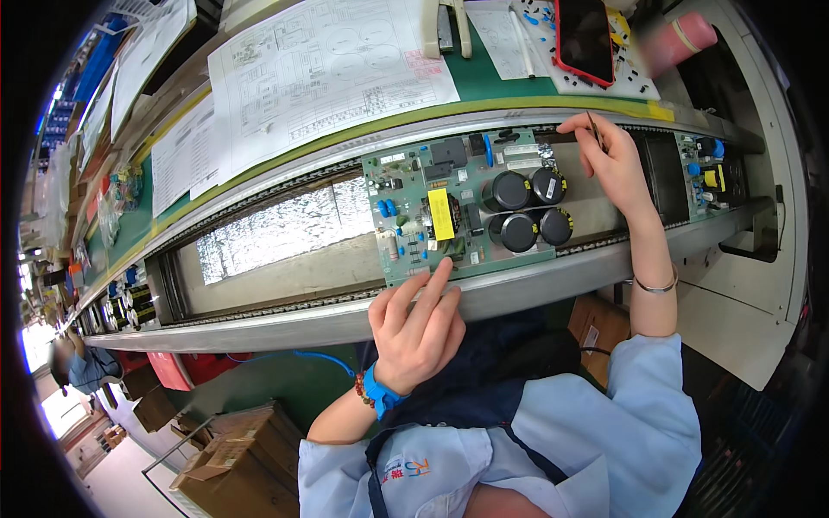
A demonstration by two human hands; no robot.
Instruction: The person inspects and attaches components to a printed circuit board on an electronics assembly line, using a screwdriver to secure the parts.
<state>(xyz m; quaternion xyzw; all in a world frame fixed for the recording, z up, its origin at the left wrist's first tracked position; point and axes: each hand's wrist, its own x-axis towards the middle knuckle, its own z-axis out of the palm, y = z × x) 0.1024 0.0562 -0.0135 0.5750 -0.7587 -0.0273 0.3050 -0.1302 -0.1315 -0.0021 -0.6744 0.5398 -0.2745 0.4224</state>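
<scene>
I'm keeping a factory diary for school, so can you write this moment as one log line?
left hand: at near edge of board | right hand: holding slim tool | board: on conveyor

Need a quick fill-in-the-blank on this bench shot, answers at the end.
1. The green circuit board carries ____ large, round, dark capacitors.
2. The phone on the far side of the rail has a ____ edge.
3. The metal bangle is on the person's ____ forearm.
4. The block on the board just beyond the left hand has a ____ top.

Missing words: four; red; right; yellow.
</scene>
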